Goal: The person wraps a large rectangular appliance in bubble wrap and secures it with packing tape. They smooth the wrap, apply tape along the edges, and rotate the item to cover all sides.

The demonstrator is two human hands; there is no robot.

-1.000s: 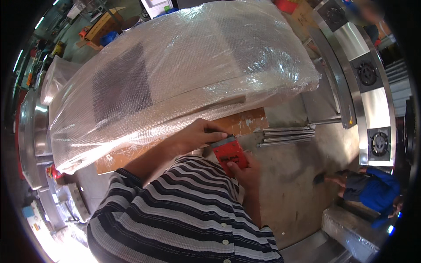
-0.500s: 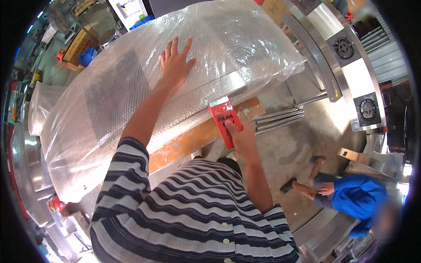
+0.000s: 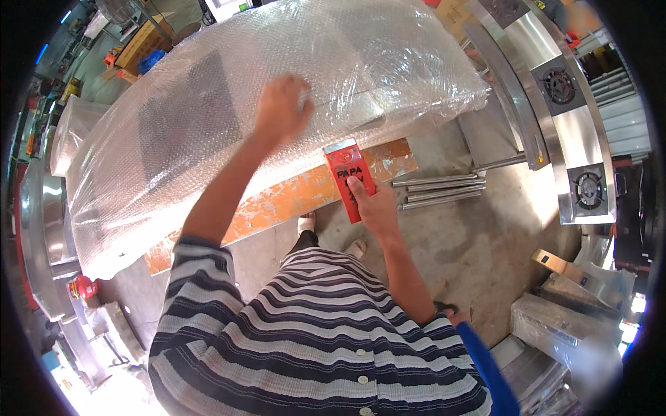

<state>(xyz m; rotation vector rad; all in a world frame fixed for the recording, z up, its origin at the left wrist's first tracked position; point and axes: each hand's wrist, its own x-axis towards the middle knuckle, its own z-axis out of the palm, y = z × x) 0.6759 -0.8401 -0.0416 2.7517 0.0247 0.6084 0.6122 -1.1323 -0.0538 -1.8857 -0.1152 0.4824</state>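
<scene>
A large object wrapped in clear bubble wrap (image 3: 208, 104) lies on an orange platform (image 3: 305, 197) in front of me. My left hand (image 3: 281, 107) rests on top of the wrap with its fingers curled, pressing on the plastic. My right hand (image 3: 371, 204) holds a red tape dispenser (image 3: 349, 173) upright against the wrapped object's near edge. My striped shirt fills the lower middle of the view.
Metal rods (image 3: 437, 191) lie on the concrete floor to the right. A stainless steel burner unit (image 3: 562, 118) stands at the right. Wrapped metal pieces (image 3: 555, 326) sit at lower right. A blue sleeve of another person (image 3: 485, 374) shows near my right elbow. Cardboard boxes (image 3: 142, 45) are at upper left.
My left hand has gone from reaching under the wrap to lying flat on top, and now its fingers are curled. The red dispenser has risen to the wrap's edge.
</scene>
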